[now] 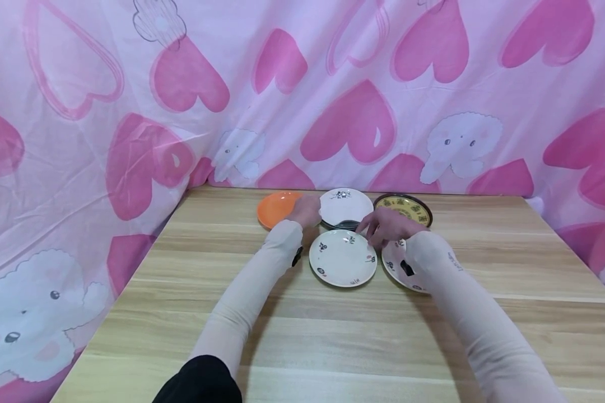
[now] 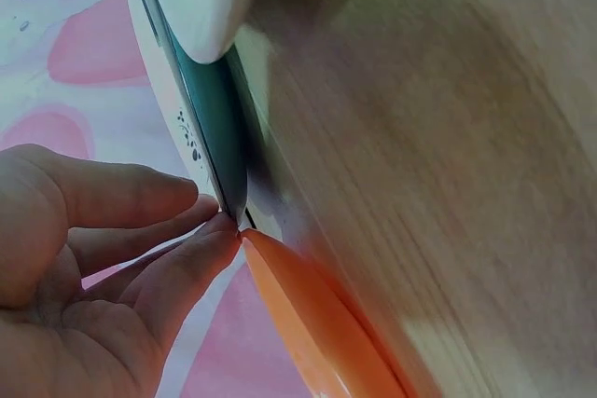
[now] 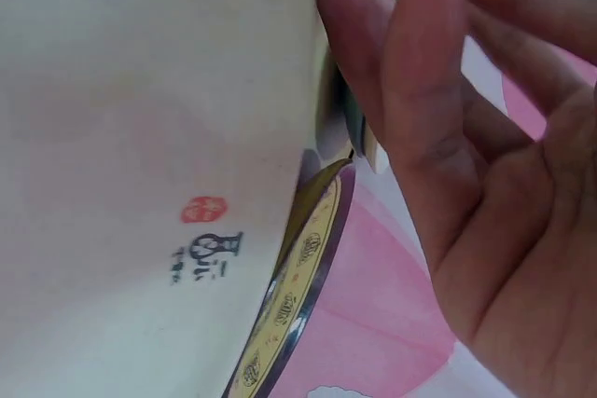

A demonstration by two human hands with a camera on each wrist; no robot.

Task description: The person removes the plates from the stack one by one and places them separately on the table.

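Observation:
My left hand (image 1: 305, 210) reaches in beside an orange plate (image 1: 274, 210). In the left wrist view its thumb and finger pinch the rim of a white plate with a dark floral pattern (image 1: 344, 202), stacked on a dark green plate (image 2: 218, 109). My right hand (image 1: 390, 225) bends down between that stack and a white patterned plate (image 1: 343, 263) in front. Its fingers (image 3: 424, 53) are bent at the plate edges in the right wrist view; I cannot tell whether they grip one. Its wrist partly hides another white patterned plate (image 1: 397, 268).
A yellow plate with a dark rim (image 1: 405, 208) stands at the back right, partly behind the right hand. The plates share a wooden table (image 1: 307, 347). A pink cloth printed with hearts (image 1: 292, 134) hangs behind the table's back edge.

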